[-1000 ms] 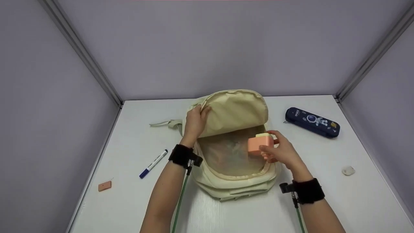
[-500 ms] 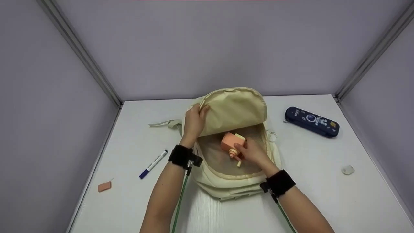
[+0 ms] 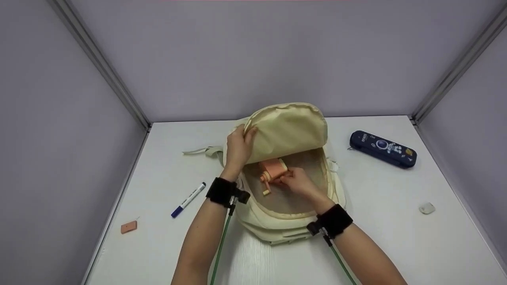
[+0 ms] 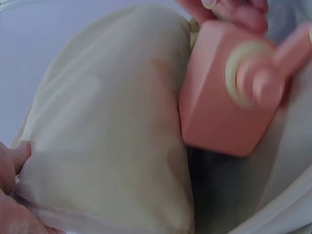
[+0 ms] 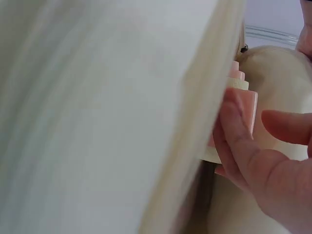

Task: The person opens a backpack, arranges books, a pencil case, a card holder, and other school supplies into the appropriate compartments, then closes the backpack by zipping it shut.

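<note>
A pale yellow-green backpack (image 3: 263, 228) lies on the table with its main compartment unzipped. My left hand (image 3: 239, 148) grips the edge of the raised flap (image 3: 293, 126), and its fingertips also show in the left wrist view. Inside the opening, partly under the flap, is an orange crank pencil sharpener (image 3: 273, 168) with a cream band and handle. My right hand (image 3: 300, 183) reaches into the compartment and touches the sharpener's right side. In the right wrist view, fairly straight fingers (image 5: 239, 139) lie against the sharpener (image 5: 248, 109) while the thumb stands apart from it.
A dark blue space-print pencil case (image 3: 382, 149) lies at the back right. A small whitish object (image 3: 427, 208) is farther forward on the right. To the left are a blue-and-white marker (image 3: 188, 200) and a small orange-brown block (image 3: 128, 227). Walls enclose the table's back and sides.
My right hand has carried the sharpener left from the bag's right edge into the compartment, turning it on the way. The thumb now stands off it. The left hand has kept the flap raised.
</note>
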Motion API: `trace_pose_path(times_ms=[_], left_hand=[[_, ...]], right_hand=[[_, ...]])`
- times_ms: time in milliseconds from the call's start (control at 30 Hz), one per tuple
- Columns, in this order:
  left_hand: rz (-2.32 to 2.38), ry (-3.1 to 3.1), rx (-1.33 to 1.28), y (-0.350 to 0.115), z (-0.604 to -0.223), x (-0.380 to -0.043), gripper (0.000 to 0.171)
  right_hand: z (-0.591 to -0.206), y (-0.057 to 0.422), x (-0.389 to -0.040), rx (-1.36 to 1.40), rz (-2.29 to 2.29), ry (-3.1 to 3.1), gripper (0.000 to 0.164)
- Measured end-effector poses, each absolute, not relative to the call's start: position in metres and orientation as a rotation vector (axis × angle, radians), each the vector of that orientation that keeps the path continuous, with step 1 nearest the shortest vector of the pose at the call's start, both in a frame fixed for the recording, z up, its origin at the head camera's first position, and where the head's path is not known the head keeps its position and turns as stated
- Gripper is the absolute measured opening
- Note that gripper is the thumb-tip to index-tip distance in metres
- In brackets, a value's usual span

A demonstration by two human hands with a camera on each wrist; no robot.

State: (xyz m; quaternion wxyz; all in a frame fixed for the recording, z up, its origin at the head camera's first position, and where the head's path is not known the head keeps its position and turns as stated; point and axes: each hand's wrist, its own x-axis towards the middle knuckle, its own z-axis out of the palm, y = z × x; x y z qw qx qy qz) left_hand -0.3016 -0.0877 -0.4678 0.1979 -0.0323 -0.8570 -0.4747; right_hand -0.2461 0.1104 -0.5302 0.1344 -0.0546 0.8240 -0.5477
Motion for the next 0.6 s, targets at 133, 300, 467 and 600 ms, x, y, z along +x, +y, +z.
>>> trace_pose_path(times_ms=[133, 300, 467, 600], left_hand=[[-1.361, -2.380, -0.094, -0.086, -0.465, -0.300, 0.028], [-1.369, -2.385, -0.084, -0.084, -0.463, -0.298, 0.027], [-1.352, -2.395, -0.061, -0.084, -0.463, -0.297, 0.029], [-1.353, -2.395, -0.037, -0.085, -0.467, -0.298, 0.030]], right_hand=[[-0.522, 0.102, -0.245, -0.114, -1.628, 2.322, 0.019], [-0.525, 0.095, -0.254, -0.060, -1.607, 2.326, 0.023], [-0.526, 0.094, -0.256, -0.053, -1.615, 2.235, 0.034], [-0.529, 0.096, -0.254, -0.152, -1.628, 2.167, 0.046]])
